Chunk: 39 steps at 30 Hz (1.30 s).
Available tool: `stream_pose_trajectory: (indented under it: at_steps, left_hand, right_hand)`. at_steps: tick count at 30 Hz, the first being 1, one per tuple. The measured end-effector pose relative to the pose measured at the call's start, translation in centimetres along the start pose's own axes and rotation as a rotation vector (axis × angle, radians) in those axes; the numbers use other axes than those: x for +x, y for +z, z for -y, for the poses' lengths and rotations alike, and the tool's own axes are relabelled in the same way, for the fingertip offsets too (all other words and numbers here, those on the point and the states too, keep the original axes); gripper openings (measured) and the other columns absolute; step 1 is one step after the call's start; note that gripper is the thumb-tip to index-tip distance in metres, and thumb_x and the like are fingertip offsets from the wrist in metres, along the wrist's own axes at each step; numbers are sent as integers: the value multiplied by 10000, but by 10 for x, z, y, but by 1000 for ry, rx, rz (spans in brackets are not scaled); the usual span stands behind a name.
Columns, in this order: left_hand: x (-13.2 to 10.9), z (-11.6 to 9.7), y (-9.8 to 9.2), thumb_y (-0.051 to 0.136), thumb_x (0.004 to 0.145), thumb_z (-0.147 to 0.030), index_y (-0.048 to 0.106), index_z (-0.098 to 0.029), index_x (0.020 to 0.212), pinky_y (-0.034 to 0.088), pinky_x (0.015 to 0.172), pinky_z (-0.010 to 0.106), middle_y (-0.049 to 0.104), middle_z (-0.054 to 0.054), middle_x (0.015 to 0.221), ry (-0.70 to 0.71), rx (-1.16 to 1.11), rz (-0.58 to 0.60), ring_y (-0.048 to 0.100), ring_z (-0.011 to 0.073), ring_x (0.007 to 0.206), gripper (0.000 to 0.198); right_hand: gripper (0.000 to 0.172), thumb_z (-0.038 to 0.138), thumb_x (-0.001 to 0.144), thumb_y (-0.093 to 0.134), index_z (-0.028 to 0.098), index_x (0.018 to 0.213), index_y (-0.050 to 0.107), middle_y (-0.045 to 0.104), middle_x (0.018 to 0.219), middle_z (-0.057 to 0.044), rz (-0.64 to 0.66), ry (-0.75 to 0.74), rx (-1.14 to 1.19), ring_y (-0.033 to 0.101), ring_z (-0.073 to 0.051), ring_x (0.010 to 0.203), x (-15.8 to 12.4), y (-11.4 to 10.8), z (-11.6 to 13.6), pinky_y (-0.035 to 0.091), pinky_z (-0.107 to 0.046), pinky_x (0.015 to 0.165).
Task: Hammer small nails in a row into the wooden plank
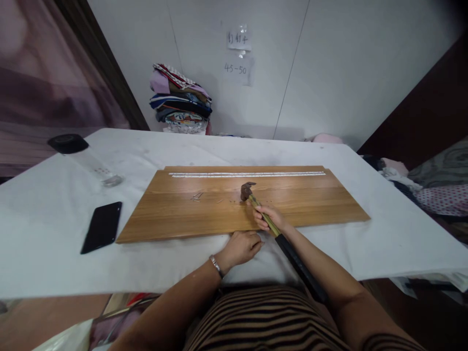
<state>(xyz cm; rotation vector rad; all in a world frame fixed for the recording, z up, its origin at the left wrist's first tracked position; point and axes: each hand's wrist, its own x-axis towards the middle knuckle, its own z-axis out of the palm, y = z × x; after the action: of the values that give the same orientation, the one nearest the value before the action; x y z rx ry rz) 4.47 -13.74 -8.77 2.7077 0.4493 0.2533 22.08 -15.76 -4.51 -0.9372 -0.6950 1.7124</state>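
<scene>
My right hand [268, 217] is wrapped round the wooden handle of a claw hammer [256, 201], just above its black grip. The hammer's rusty head hovers over or touches the middle of a brown wooden board [190, 219]; I cannot tell which. At the board's front edge rests my left hand [243, 247], fingers curled in, and whatever may be inside is hidden. Several loose nails [196, 196] lie on the board left of the hammer, with a single nail [220, 201] closer to it. Small dark specks [268, 201] dot the wood on both sides of the head.
Two white strips [219, 174] run along the board's far side. To the left are a black phone [101, 228] and a clear bottle with a black lid [68, 144] lying on the white cloth [161, 268]. Folded clothes [181, 100] are stacked at the back wall.
</scene>
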Motion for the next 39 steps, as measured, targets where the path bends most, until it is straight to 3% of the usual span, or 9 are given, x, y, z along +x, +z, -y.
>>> stream_pose_trajectory:
  at_steps: [39]
  left_hand:
    - [0, 0, 0, 501, 1029, -339, 731, -189, 866, 469, 696, 282, 755, 49, 849, 20, 4, -9, 697, 178, 775, 319]
  right_hand:
    - [341, 328, 859, 667, 209, 1154, 546, 449, 597, 114, -17, 2, 11, 319, -65, 351, 0, -1, -2, 202, -200, 320]
